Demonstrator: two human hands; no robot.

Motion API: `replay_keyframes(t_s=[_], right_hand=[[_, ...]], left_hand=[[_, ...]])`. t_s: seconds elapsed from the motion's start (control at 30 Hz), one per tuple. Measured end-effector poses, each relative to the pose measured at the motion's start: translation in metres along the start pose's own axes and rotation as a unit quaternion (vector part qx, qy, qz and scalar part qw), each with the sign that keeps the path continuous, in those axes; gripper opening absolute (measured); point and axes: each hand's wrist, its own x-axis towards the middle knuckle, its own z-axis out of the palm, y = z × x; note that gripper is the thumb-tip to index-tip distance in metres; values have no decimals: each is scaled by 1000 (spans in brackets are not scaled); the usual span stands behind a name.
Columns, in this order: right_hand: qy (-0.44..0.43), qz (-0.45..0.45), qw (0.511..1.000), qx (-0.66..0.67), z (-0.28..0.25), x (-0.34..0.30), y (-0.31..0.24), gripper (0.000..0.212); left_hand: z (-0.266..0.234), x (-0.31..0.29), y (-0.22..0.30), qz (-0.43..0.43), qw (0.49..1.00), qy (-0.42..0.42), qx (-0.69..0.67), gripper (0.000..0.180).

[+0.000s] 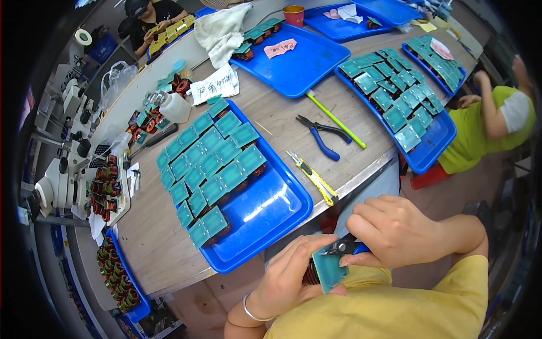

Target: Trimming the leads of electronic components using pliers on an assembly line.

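Observation:
My left hand (287,270) grips a copper-wound coil with a green circuit board (329,270) on its face, held over my lap. In my right hand (395,231) is a pair of blue-handled cutting pliers (344,246), its jaws at the board's upper edge. Fingers hide most of the handles, and the coil shows only partly behind the board. Close by on the table, a blue tray (265,212) carries rows of similar green boards on coils (212,161). A yellow utility knife (313,178) and blue-and-black long-nose pliers (324,137) lie to its right.
A green stick (337,120) lies beyond the pliers. Farther off are another blue tray (432,152) of boards, a blue tray (305,70) with a pink slip, a white bottle (174,107) and a screwdriver (153,139). Other people sit at the far left and stand at the right.

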Motion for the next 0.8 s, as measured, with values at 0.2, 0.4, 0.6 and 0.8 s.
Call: replay_keyframes(t_s=[0.2,0.4,0.6,0.8], right_hand=[[-12,-6,1000,-10,-3,1,-1,39],[-9,-25,999,-23,0,3,3,40],[-1,-38,997,-60,12,0,9,42],[-10,-13,1000,-13,29,-2,20,41]], left_hand=[[-2,1,-1,14,1000,-9,24,67],[-5,4,1,16,999,-26,35,67],[-3,5,0,-6,999,-21,48,64],[2,6,0,-98,993,-30,56,62]])
